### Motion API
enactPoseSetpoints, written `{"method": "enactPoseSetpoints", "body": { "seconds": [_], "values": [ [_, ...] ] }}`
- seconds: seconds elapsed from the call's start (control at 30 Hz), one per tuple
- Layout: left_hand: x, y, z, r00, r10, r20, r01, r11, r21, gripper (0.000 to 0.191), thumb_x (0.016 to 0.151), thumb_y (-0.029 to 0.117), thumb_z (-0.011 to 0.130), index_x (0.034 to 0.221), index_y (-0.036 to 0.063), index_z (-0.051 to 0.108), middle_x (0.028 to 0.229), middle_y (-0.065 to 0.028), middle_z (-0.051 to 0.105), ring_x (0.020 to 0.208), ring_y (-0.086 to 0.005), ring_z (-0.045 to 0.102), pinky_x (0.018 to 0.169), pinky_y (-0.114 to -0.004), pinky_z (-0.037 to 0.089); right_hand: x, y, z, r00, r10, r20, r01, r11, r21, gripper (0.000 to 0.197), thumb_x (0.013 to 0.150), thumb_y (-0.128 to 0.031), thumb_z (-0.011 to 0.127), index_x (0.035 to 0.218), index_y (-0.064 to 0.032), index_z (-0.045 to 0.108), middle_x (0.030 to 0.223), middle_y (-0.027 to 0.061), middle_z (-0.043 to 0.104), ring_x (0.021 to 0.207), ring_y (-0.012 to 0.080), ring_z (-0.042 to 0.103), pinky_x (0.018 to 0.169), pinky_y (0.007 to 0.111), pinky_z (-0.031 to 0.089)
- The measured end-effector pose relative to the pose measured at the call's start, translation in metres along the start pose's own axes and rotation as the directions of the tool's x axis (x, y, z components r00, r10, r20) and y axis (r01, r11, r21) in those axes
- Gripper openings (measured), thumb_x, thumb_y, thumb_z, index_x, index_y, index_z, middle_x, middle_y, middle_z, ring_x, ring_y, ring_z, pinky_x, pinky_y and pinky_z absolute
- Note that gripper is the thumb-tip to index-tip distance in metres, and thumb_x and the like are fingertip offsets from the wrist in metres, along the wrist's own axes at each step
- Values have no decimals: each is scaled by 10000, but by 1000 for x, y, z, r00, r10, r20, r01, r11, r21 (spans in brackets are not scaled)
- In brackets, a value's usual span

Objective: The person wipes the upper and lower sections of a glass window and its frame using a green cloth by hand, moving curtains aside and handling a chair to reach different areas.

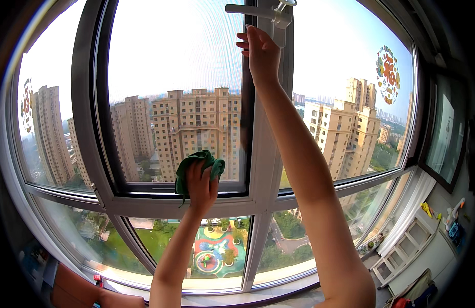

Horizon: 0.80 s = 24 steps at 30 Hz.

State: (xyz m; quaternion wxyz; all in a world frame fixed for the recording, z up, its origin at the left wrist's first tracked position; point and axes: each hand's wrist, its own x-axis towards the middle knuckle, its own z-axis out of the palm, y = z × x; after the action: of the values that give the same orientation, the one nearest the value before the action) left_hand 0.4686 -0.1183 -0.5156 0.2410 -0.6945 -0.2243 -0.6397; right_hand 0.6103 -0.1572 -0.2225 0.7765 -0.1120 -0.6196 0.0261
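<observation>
My left hand (200, 184) grips a bunched green cloth (199, 158) at the lower edge of the middle window pane, over its dark inner frame (152, 188). Higher up, my right hand (263, 56) is raised at the window's right upright, its fingers curled toward the pane's edge. Whether those fingers grip the frame cannot be made out. Just above them is the pale lever handle (256, 11) of the window. Fine mesh-like lines show across the middle pane (175, 50).
White window bars (264, 169) divide the tall curved glazing. A festive sticker (388, 75) is on the right pane. Below lie a sill (222, 300), a brown leather-like seat (75, 285) at left, and a white folding step ladder (403, 250) at right beside a white cabinet (426, 269).
</observation>
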Motion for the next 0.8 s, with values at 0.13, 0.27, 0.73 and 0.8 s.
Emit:
{"method": "enactPoseSetpoints", "body": {
  "seconds": [0.13,0.27,0.73,0.8],
  "values": [
    [-29,26,-11,998,-10,69,12,999,-34,216,787,128,550,989,53,552,1063,-173,527,986,-386,467,860,-469,359,-126,42,-84,900,-262,-349,119,917,-381,223,923,-157,463,1071,-45,586,992,83,631,905,134,591,757,255,464],
    [-64,41,-13,990,-45,133,51,998,-45,218,790,138,549,995,62,560,1069,-159,530,998,-384,472,871,-475,361,-221,79,-134,892,88,-443,-297,854,-428,253,885,-139,451,1032,14,590,951,128,610,952,207,504,799,340,436],
    [-95,99,-106,962,-221,159,241,963,-119,247,789,94,555,1030,41,552,1084,-162,535,1037,-387,473,875,-457,383,-298,-44,-110,903,309,-299,-401,857,-323,293,872,-169,589,1101,13,600,911,42,593,781,84,569,657,215,466],
    [-96,108,-127,959,-234,160,258,954,-152,247,790,92,557,1031,39,555,1096,-163,533,1047,-388,470,883,-454,383,-307,-71,-103,921,257,-292,-352,871,-344,294,869,-173,595,1094,16,602,946,48,586,777,88,567,651,219,468]
  ]
}}
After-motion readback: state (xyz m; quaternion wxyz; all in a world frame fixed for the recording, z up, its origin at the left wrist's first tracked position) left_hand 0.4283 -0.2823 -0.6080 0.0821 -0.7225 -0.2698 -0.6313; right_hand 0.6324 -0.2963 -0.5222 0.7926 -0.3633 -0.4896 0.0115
